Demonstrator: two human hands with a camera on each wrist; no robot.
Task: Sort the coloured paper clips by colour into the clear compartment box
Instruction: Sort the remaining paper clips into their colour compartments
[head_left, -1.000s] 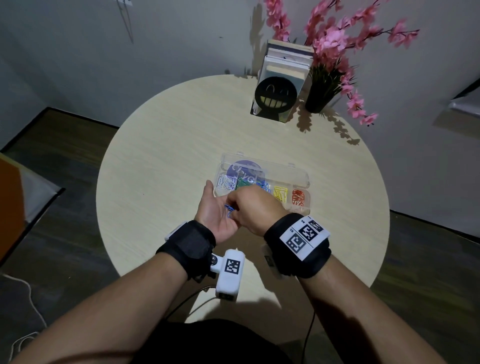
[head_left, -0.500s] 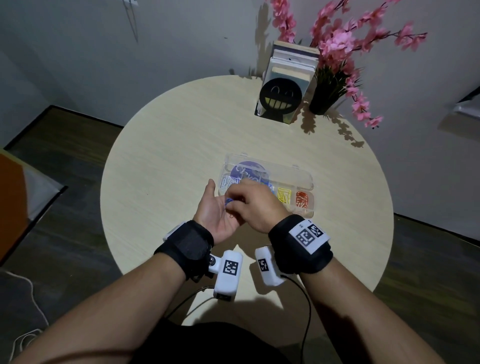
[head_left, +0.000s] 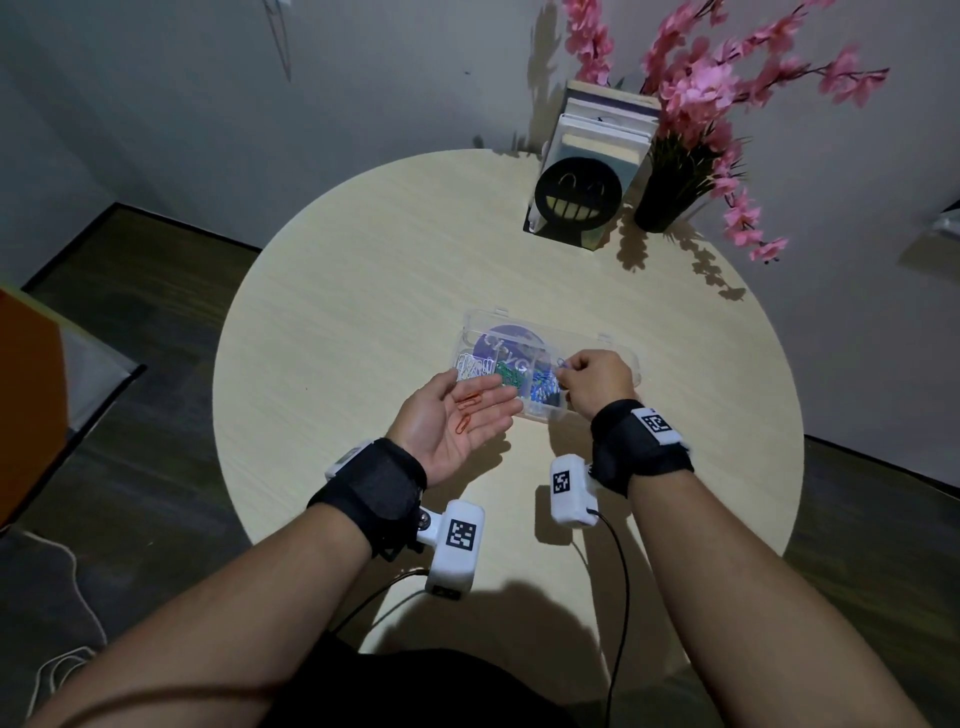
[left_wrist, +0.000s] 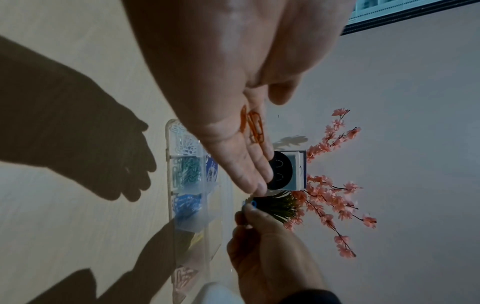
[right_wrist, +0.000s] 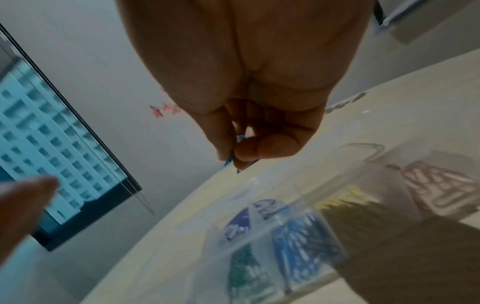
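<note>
The clear compartment box (head_left: 618, 358) lies open mid-table, with white, green, blue, yellow and orange clips in separate compartments (right_wrist: 306, 244). My left hand (head_left: 457, 421) is flat, palm up, just left of the box, and two orange paper clips (head_left: 104, 408) lie loose on its palm (left_wrist: 253, 126). My right hand (head_left: 592, 382) hovers over the box's blue compartment and pinches a blue paper clip (head_left: 562, 364) between thumb and forefinger (right_wrist: 233, 151). In the left wrist view the blue clip (left_wrist: 250, 204) sticks out above the right fingertips.
A smiley-face bookend with books (head_left: 582, 197) and a vase of pink flowers (head_left: 675, 192) stand at the table's far edge. The round table (head_left: 363, 312) drops off to dark floor on all sides. Camera cables hang off the near edge.
My right hand has left the left palm and moved right over the box with the blue clip. The left hand has opened flat, showing the orange clips.
</note>
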